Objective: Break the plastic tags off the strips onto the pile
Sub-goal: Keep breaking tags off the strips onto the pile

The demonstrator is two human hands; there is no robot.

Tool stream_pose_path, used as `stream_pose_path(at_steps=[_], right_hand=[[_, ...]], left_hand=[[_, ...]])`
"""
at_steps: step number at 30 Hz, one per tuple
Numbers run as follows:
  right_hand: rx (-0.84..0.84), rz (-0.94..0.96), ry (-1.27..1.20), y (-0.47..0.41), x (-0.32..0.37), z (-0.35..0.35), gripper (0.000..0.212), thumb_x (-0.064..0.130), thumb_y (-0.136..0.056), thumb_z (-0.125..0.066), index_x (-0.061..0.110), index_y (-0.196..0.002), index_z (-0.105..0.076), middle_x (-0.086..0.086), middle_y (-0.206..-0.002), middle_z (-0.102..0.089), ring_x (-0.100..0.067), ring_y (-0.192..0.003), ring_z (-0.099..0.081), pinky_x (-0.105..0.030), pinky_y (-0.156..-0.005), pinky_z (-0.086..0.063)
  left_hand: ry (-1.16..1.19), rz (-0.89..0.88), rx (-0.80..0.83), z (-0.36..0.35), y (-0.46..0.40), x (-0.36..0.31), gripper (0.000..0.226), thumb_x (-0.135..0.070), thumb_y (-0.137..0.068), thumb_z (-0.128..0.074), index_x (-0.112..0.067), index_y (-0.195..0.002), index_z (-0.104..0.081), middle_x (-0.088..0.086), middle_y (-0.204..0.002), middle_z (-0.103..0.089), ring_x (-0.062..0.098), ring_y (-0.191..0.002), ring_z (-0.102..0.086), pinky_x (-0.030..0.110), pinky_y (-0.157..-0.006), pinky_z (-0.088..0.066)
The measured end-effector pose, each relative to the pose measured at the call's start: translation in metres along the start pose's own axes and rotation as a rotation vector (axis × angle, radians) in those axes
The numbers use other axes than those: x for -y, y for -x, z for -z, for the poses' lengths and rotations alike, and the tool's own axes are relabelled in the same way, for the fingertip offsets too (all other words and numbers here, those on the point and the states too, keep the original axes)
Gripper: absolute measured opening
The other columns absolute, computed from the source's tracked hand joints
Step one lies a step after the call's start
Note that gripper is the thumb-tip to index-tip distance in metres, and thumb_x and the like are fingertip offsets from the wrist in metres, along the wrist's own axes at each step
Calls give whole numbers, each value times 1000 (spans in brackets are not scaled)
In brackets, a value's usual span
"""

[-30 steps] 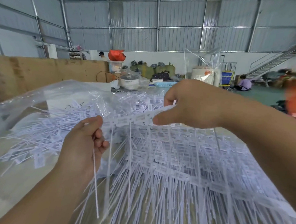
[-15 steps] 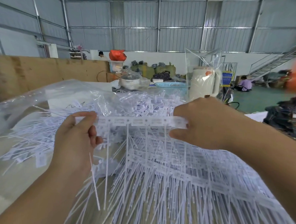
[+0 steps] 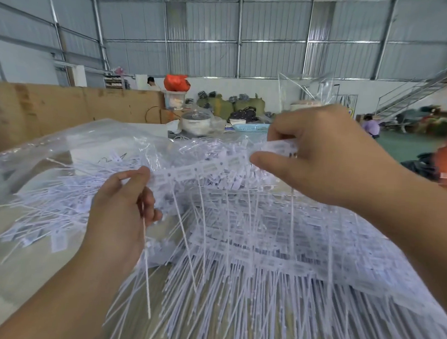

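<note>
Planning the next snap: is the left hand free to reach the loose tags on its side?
Probably not yet: the left hand pinches the strip the right hand also grips. Nothing blocks the loose tags.

Print marks the white plastic tags (image 3: pixel 212 166) on the strip, but none of it is legible.

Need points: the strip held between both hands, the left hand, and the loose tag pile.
strip (image 3: pixel 207 166), head view, on a tag midway along its span.
left hand (image 3: pixel 119 210), head view, on the back of the hand.
loose tag pile (image 3: pixel 47 199), head view, on tags left of the hand.
</note>
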State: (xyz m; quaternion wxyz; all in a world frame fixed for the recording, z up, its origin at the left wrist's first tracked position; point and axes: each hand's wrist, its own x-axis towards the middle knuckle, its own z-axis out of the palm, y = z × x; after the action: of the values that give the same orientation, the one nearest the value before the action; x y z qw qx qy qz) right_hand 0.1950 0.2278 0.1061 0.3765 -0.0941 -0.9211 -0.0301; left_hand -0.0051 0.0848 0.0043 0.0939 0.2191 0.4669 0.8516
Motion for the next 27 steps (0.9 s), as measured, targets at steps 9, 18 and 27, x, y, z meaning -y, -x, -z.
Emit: stream_pose_path(at_steps=[9, 18, 27], right_hand=[[344, -160, -76, -12, -7, 12, 33, 47, -79, -71, 18, -66, -64, 6, -56, -57, -2, -48, -50, -20, -46, -37], [443, -313, -215, 2, -29, 5, 31, 48, -79, -70, 19, -67, -68, 9, -50, -53, -4, -42, -45, -20, -49, -40], [641, -362, 113, 42, -27, -59, 26, 43, -90, -54, 23, -73, -51, 8, -79, -55, -11, -70, -54, -30, -57, -42]], left_hand=[[30, 111, 87, 0, 3, 2, 22, -11, -92, -58, -19, -72, -61, 0, -49, -47, 13, -38, -36, 23, -42, -42], [190, 261, 209, -2, 6, -13, 6, -20, -74, -64, -19, -71, -59, -5, -44, -44, 5, -31, -35, 16, -38, -42], [-125, 222, 386, -18, 32, 25, 12, -25, -64, -73, -21, -75, -73, 4, -56, -57, 13, -43, -52, 28, -45, -51]])
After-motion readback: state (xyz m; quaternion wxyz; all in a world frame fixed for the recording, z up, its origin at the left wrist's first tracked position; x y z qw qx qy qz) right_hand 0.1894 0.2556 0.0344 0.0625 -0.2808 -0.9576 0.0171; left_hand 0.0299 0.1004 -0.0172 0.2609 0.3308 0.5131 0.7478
